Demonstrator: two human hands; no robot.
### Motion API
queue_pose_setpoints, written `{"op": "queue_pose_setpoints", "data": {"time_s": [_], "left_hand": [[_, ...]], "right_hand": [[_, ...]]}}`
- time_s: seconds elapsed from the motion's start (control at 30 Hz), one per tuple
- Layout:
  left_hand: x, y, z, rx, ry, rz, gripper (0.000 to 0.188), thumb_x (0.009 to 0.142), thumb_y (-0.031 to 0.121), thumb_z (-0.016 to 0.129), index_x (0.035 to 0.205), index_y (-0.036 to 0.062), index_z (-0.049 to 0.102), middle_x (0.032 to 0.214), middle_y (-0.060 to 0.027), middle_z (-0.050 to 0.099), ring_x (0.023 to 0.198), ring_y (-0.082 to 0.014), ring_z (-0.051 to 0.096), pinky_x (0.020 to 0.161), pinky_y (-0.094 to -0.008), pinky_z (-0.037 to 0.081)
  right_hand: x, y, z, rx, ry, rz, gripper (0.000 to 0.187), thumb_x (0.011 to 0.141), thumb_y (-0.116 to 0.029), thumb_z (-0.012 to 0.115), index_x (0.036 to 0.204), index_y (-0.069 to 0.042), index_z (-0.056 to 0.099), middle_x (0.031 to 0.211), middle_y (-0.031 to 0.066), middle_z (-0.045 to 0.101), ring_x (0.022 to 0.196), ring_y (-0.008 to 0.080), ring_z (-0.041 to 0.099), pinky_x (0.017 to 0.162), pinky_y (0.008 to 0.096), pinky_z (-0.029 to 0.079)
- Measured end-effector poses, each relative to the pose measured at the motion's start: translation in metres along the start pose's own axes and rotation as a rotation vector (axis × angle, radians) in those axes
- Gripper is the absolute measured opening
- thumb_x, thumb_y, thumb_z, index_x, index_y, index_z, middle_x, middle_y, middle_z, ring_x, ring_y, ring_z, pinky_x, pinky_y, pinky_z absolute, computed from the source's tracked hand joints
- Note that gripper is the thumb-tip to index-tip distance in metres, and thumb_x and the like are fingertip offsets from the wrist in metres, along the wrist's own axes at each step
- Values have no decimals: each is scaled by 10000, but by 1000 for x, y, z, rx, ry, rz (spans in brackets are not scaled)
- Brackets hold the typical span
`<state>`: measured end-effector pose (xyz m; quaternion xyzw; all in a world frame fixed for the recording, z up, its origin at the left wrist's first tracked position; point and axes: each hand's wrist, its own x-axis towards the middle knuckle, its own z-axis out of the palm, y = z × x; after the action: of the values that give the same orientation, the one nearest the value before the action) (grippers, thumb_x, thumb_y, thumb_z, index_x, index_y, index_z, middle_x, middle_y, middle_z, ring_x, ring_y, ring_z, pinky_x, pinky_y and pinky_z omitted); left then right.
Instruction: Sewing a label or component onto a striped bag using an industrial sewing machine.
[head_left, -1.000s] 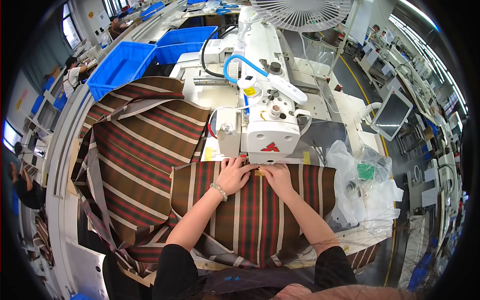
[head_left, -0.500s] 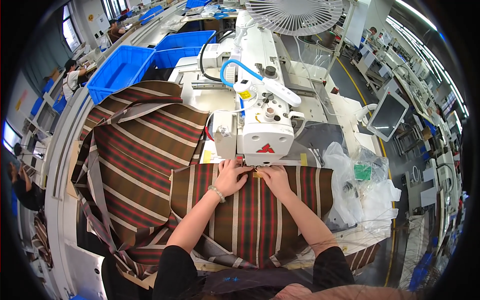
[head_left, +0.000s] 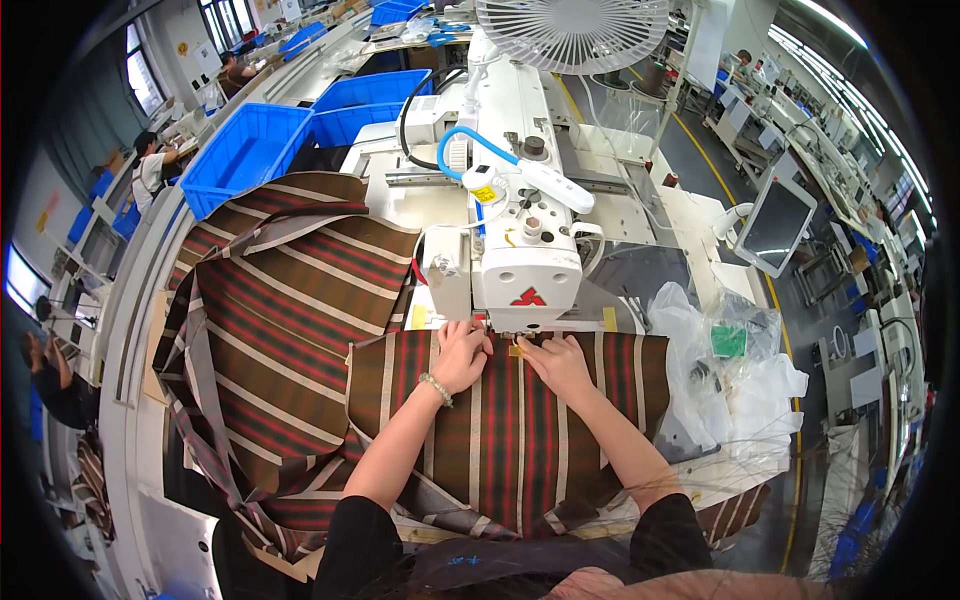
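Observation:
Brown, red and cream striped fabric (head_left: 540, 440) lies in front of the white sewing machine (head_left: 527, 275), its far edge under the machine's head. My left hand (head_left: 462, 357), with a beaded bracelet at the wrist, rests on that edge just left of the needle area. Its fingers are curled in, and what they hold, if anything, is hidden. My right hand (head_left: 557, 366) is to the right of the needle area. Its fingertips draw together beside a small yellow piece (head_left: 515, 351) on the fabric; whether they grip it is too small to make out.
More striped fabric (head_left: 270, 345) is heaped at the left. Blue bins (head_left: 245, 150) stand behind it. At right lie crumpled clear plastic bags (head_left: 735, 385), with a screen (head_left: 776, 225) on an arm beyond. A fan (head_left: 575, 35) is above the machine; people work at the far left.
My left fingers have curled in, and the thumb no longer stretches toward the right hand. My right hand has shifted slightly right and down. The view has moved a little.

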<state>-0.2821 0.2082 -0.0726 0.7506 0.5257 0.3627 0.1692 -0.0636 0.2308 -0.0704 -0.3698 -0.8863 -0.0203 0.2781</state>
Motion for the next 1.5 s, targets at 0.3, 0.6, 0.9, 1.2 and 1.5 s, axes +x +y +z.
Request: {"op": "queue_pose_setpoints", "data": {"time_s": [0.3,0.6,0.9,1.2,1.5], "left_hand": [[1,-3,4,49,5,-12,76,674,16,550,735,61,539,979,-96,509,1032,-285,440,938,-413,272],[1,-6,7,48,51,6,95,659,34,556,743,71,532,985,-102,501,987,-296,428,906,-395,278],[4,2,6,111,-11,-87,198,668,115,578,843,64,501,984,-122,481,984,-308,410,882,-408,289],[9,8,12,259,113,-93,328,771,263,634,960,37,490,940,-146,488,953,-322,446,818,-434,327],[11,6,17,391,61,-168,247,791,266,637,893,48,579,928,-88,549,933,-292,481,792,-420,335]], "right_hand": [[-4,0,-3,-113,27,-99,368,794,-244,671,1139,-125,624,617,10,468,599,165,501,616,307,348],[-5,-1,-3,-91,8,-79,388,795,-233,670,1159,-113,609,606,14,476,575,165,514,613,311,357],[-3,-3,4,202,95,165,158,780,-229,684,845,-88,651,690,24,580,609,183,544,625,318,354],[14,-22,6,202,66,633,253,726,-332,734,678,-102,640,776,4,588,832,192,551,735,381,283],[14,-33,21,265,139,819,188,666,-312,744,701,-139,683,876,8,597,920,194,554,770,407,271]]}}
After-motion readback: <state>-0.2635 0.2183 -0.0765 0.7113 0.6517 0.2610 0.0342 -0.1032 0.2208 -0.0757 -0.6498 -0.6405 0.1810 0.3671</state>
